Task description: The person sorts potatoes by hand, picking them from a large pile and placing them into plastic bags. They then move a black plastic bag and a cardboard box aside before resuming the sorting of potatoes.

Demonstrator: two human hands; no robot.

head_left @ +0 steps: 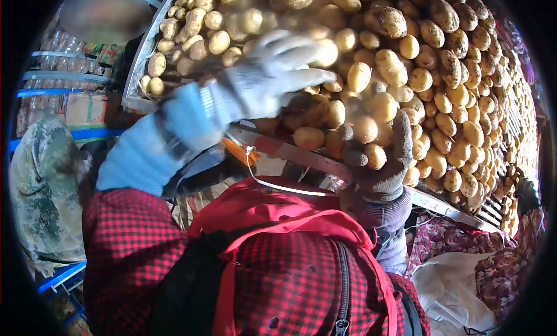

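Note:
My left hand (278,75), in a pale grey glove below a light blue sleeve cover, is over the potato heap with its fingers stretched out and apart. Its fingertips are close to a yellow potato (326,53); motion blurs it slightly, and no held object shows. At the near edge of the heap, my right hand (380,156), in a dark, dirty glove, is cupped palm up. A small potato (375,155) sits between its thumb and fingers, and another potato (365,129) lies just beyond, between the fingertips.
Potatoes (447,98) cover a slatted surface with a metal front rail (441,205). Blue-edged racks (69,78) stand at the left beside a camouflage-patterned cloth (49,185). Another person's patterned clothing (444,237) and a white bag (455,284) are at the lower right.

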